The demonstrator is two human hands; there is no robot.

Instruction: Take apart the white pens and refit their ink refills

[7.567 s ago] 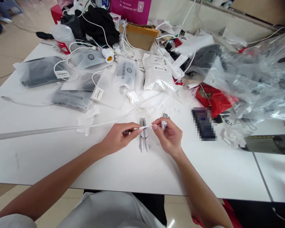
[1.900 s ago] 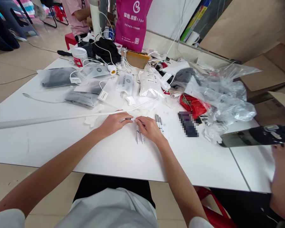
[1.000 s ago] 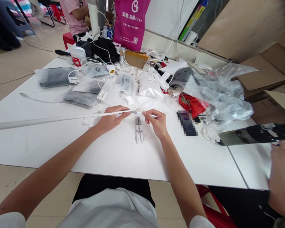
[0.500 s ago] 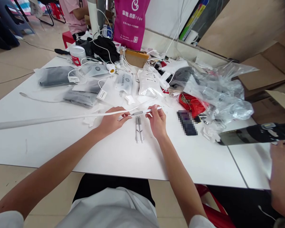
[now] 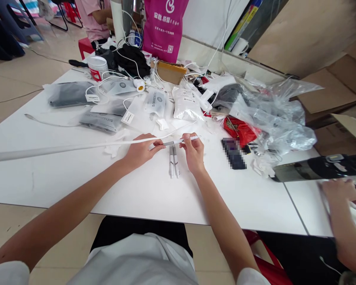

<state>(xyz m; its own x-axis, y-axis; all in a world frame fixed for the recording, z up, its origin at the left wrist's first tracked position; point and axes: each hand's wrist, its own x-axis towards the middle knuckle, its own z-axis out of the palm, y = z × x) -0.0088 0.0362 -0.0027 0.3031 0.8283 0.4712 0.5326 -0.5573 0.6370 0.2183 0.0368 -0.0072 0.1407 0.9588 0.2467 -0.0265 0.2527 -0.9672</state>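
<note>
Pinching a slim white pen (image 5: 186, 139) between both sets of fingertips, I held it level just above the middle of the white bench (image 5: 154, 194), my left hand (image 5: 141, 150) closed on its grey end and my right hand (image 5: 192, 152) closed around the white barrel. Two finished pens (image 5: 173, 160) lay side by side on the bench directly beneath, between my wrists, pointing toward the near edge. A long white cable (image 5: 62, 148) ran from under my left hand off toward the left edge, and crumpled tissue (image 5: 112, 149) sat just beside it. Toward the far edge lay sealed grey pouches (image 5: 102, 120), and clear plastic bags (image 5: 281, 114) were heaped toward the right. I judged the grip thin: both hands held by the tips alone, so a hard twist or pull could have let a small part slip and roll into the clutter, or knock the two pens askew. A co-worker's hand (image 5: 342, 190) rested at the right edge, well apart from mine.
</note>
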